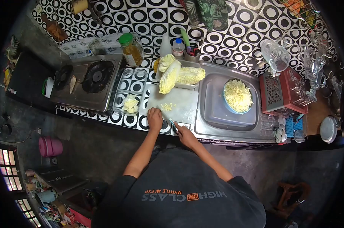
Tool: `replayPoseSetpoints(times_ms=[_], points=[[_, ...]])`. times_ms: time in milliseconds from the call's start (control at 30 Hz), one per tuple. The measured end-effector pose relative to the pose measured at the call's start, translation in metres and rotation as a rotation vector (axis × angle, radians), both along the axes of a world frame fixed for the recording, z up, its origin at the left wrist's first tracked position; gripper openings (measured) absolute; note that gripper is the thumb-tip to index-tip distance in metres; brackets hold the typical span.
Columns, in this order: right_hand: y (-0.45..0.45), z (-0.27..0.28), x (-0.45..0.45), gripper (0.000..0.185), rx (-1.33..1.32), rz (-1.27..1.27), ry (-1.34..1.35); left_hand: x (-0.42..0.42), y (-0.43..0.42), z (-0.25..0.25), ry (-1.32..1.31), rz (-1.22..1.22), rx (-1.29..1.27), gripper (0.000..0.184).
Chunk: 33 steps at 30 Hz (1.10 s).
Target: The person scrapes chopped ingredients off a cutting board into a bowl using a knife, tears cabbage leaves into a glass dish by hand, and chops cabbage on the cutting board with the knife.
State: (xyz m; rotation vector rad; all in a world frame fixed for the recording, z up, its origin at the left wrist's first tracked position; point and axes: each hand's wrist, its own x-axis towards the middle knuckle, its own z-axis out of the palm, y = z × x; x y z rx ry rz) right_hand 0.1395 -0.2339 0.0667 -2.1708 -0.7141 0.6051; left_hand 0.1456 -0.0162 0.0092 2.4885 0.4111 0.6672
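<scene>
My right hand (186,136) is wrapped round the handle of a knife (167,118), whose blade lies over the near edge of the white cutting board (187,100). Beside the blade, on its left, my left hand (154,117) presses down on the board with curled fingers; what is under them, if anything, is hidden. Pale cut strips (168,106) lie just beyond the blade. Behind the board, whole napa cabbages (170,78) are piled in a clear container (196,86). To the left, a clear tray (118,93) holds pale leaf pieces (130,104).
Right of the board, a blue-rimmed bowl (229,107) heaped with shredded cabbage (238,95) stands on an upturned-looking plastic box (217,121) in the sink (200,131). A gas stove (79,97) is at left. A green-lidded jar (132,53) and glassware (275,56) stand along the back.
</scene>
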Motion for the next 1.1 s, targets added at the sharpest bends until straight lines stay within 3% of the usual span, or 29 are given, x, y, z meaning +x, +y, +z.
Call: replayPoseSetpoints(times_ms=[367, 667, 767, 1100], points=[[-0.004, -0.006, 0.004, 0.057, -0.077, 0.016, -0.018, -0.001, -0.005, 0.004, 0.015, 0.02, 0.049, 0.006], [-0.002, 0.002, 0.019, 0.077, -0.138, 0.066, 0.053, -0.001, -0.007, 0.008, 0.107, 0.033, 0.095, 0.007], [0.0, 0.003, 0.023, 0.068, -0.121, 0.078, 0.017, 0.0, -0.008, 0.006, 0.095, 0.038, 0.102, 0.008], [0.011, 0.002, 0.037, 0.071, -0.145, 0.105, 0.041, 0.002, -0.01, 0.008, 0.117, 0.073, 0.09, 0.007]])
